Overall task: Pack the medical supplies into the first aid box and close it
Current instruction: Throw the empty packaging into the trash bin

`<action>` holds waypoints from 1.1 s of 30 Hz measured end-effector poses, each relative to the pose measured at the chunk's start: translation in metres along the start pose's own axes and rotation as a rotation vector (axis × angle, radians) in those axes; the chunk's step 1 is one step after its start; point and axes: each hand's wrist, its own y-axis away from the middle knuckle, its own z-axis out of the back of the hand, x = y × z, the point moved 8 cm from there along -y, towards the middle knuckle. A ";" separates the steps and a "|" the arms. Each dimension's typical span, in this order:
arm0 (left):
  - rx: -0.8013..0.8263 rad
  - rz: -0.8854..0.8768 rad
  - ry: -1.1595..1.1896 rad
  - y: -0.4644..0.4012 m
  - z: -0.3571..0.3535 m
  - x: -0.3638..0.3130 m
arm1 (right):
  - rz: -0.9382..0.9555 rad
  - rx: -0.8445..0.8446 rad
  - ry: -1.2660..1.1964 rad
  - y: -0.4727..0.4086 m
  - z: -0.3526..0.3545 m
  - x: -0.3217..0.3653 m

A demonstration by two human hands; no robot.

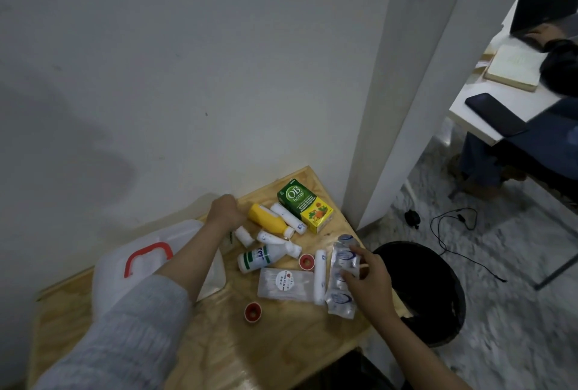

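The white first aid box (142,264) with a red handle lies at the left of the wooden table (281,342), partly under my left forearm. My left hand (225,211) is curled shut by the wall beside a yellow bottle (269,217); nothing shows in it. My right hand (367,280) grips a strip of clear packets (342,260) at the table's right edge. Loose supplies lie between: a green OB herbal carton (305,205), a green-labelled white bottle (262,258), white tubes (287,217), a cotton swab bag (286,283), a bandage roll (319,277) and two red tape rolls (252,312).
A black bin (419,292) stands on the floor against the table's right edge. A white wall and pillar (391,108) close off the back. A cable (453,233) lies on the floor. At far right a person sits at a white desk (478,120) with a phone.
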 end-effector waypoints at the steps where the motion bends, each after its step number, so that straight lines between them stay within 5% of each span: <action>1: -0.022 0.002 0.018 0.001 0.007 -0.002 | 0.008 -0.002 -0.014 -0.002 0.001 0.005; 10: -0.275 0.058 0.492 0.024 0.063 0.014 | 0.032 0.020 -0.311 -0.021 0.003 0.050; 17: -0.105 -0.043 0.781 0.062 0.033 -0.044 | 0.041 0.030 -0.384 -0.040 0.016 0.062; 25: 0.116 -0.210 0.602 0.069 -0.071 -0.159 | -0.113 -0.137 -0.439 -0.055 0.093 0.002; 33: 0.383 -0.374 0.225 0.093 -0.221 -0.254 | -0.325 -0.219 -0.098 -0.050 0.167 -0.110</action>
